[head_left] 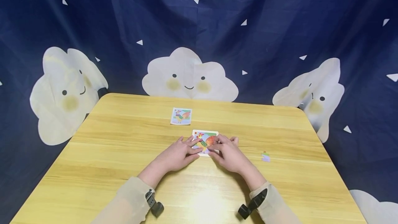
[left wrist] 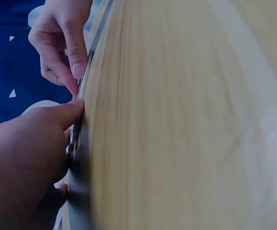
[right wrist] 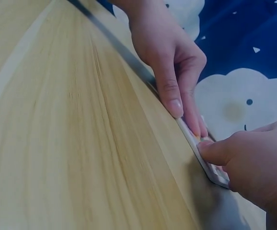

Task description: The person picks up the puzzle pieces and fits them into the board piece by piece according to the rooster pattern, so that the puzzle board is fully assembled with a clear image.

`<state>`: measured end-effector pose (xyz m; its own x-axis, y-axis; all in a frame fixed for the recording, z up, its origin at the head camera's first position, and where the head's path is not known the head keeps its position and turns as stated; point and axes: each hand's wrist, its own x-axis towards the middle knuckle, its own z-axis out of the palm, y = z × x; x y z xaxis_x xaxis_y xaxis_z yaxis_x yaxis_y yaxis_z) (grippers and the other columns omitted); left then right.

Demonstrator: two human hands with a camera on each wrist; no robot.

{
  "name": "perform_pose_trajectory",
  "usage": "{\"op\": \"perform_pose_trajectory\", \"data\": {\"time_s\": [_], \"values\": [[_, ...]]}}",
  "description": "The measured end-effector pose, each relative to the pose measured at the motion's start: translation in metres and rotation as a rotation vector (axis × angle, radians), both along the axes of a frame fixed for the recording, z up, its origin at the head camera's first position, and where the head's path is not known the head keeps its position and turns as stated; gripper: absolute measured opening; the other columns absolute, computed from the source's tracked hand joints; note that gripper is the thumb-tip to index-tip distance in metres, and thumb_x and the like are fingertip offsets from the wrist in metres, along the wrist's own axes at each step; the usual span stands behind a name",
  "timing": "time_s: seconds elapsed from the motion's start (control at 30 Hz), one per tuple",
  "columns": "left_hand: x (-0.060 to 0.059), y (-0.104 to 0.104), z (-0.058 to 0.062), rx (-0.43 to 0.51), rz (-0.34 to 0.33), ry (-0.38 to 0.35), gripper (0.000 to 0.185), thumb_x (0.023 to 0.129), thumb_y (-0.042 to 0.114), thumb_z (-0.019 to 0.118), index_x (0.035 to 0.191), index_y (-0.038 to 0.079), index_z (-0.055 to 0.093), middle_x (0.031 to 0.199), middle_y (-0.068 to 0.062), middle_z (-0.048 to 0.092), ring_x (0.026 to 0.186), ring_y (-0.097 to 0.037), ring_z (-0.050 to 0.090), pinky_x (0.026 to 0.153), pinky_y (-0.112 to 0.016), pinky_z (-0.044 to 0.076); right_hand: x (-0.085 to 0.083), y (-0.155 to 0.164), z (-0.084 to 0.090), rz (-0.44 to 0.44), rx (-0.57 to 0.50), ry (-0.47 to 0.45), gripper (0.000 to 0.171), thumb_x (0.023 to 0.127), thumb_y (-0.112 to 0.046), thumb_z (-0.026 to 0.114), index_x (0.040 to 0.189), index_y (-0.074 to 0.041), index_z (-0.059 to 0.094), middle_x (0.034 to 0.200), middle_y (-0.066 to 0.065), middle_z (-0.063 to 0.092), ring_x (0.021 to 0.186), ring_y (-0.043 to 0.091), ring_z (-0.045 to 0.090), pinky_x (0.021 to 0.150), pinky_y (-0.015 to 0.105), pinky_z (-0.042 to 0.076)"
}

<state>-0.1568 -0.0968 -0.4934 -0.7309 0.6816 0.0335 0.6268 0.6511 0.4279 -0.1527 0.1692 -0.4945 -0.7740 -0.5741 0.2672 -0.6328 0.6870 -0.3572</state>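
The square rooster-picture puzzle board (head_left: 205,142) is pressed flat under straight fingertips of the left hand (head_left: 177,156) and right hand (head_left: 228,155), nothing gripped, with a loose pale puzzle piece (head_left: 265,157) lying well right of it, nearer the right hand.

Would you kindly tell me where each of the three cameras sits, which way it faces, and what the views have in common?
Head: worn on the head, looking forward and down at the table; shows both forearms, left hand and right hand on the rooster puzzle.
Left wrist: beside the left hand, looking low along the tabletop at the puzzle's edge; the right hand shows beyond.
Right wrist: beside the right hand, skimming the tabletop; the left hand shows.
Shared: both hands touching the puzzle.
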Motion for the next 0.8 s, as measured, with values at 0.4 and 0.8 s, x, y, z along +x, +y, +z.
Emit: {"op": "perform_pose_trajectory", "data": {"time_s": [0.4, 0.8], "values": [[0.0, -0.001, -0.001, 0.008, 0.004, -0.011, 0.041, 0.11, 0.039, 0.058, 0.146, 0.021, 0.066, 0.164, -0.004, 0.042, 0.154, -0.033, 0.033, 0.124, -0.063, 0.021, 0.009, 0.03, 0.009, -0.011, -0.082, -0.019, 0.022, 0.096, -0.022, 0.082, 0.117, -0.014, 0.083, 0.109, -0.004, 0.06, 0.097, 0.012, 0.058, 0.088, 0.051, 0.021], [0.001, -0.001, -0.001, 0.014, 0.005, -0.022, 0.041, 0.11, 0.038, 0.058, 0.146, 0.021, 0.066, 0.165, -0.004, 0.042, 0.154, -0.033, 0.032, 0.124, -0.063, 0.02, 0.017, 0.074, 0.017, -0.09, -0.159, -0.003, 0.032, 0.093, -0.015, 0.083, 0.124, -0.006, 0.078, 0.119, -0.001, 0.069, 0.101, 0.021, 0.067, 0.087, 0.046, 0.02]]}}
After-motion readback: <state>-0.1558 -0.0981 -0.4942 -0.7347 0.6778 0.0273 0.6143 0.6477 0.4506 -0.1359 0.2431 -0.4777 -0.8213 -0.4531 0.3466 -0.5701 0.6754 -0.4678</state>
